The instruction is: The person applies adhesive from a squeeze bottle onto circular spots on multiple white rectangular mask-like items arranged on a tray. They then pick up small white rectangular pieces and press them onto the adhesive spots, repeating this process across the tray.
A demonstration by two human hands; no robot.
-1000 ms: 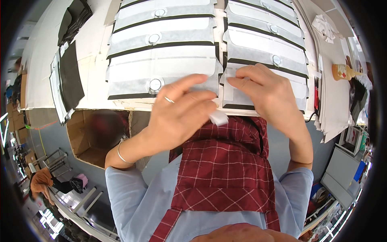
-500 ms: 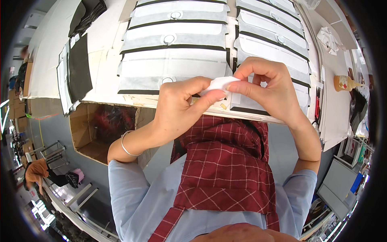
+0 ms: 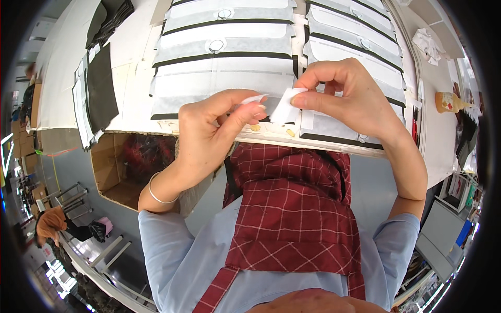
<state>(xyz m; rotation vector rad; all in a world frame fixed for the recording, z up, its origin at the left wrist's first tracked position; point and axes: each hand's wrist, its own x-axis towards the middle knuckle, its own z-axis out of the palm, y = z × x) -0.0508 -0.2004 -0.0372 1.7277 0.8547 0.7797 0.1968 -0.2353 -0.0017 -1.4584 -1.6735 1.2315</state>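
Both hands are working just above the near edge of the white table. The left hand is pinching a thin white strip between thumb and fingertips. The right hand is pinching a small white paper piece by its upper corner, just beside the strip. Beneath them, rows of white-and-grey fabric panels are lying overlapped, with a cardboard box sitting under the table edge.
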